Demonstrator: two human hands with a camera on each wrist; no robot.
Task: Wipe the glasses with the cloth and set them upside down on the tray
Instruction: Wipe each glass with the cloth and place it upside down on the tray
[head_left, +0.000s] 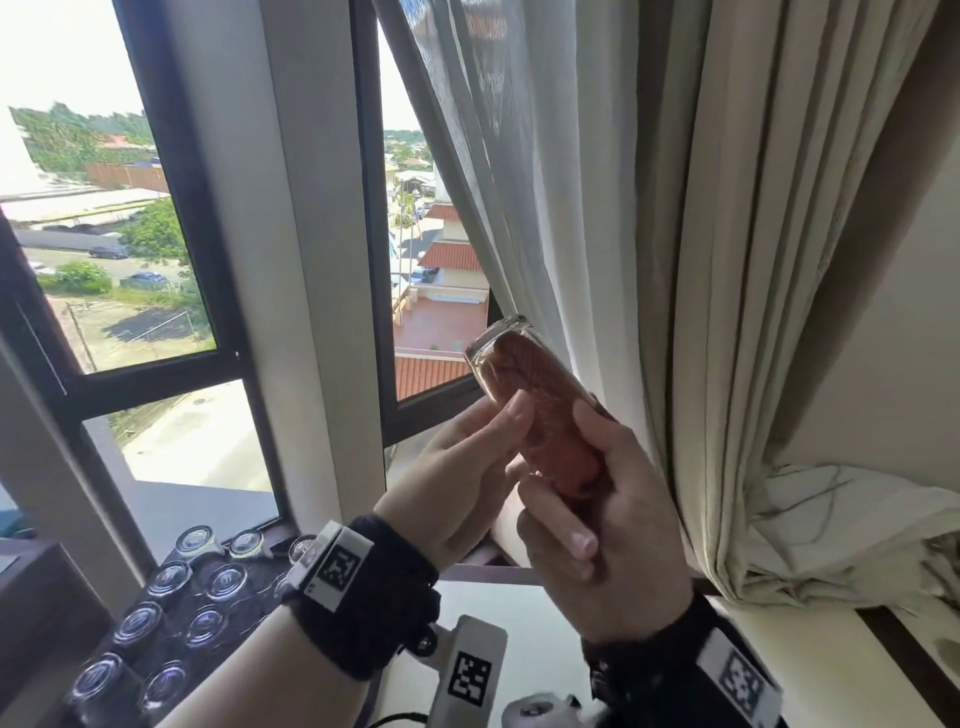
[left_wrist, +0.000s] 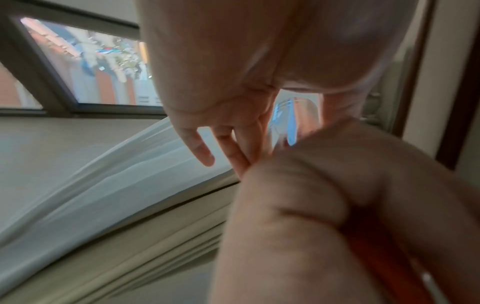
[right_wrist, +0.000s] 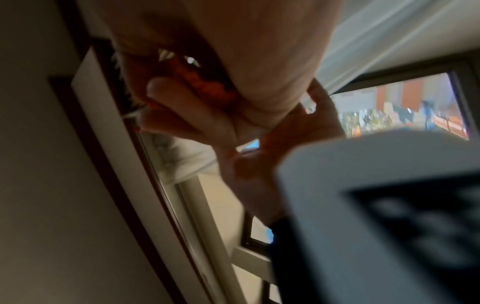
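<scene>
A clear tumbler (head_left: 511, 358) is held up in front of the window, tilted with its base up and to the left. An orange-red cloth (head_left: 550, 410) is stuffed inside it and fills it. My left hand (head_left: 498, 431) holds the glass from the left, thumb on its side and fingers behind it. My right hand (head_left: 587, 499) is curled round the lower, open end and grips the cloth there. In the left wrist view the glass (left_wrist: 293, 117) shows between thumb and fingers. The right wrist view shows the cloth (right_wrist: 207, 86) bunched inside my curled fingers (right_wrist: 187, 115).
A dark tray (head_left: 260, 571) at lower left carries several upside-down glasses (head_left: 226, 581). Sheer and beige curtains (head_left: 727, 312) hang close on the right, bunched on the sill. The window frame (head_left: 311, 260) stands just behind the glass. A white tabletop (head_left: 498, 603) lies below my hands.
</scene>
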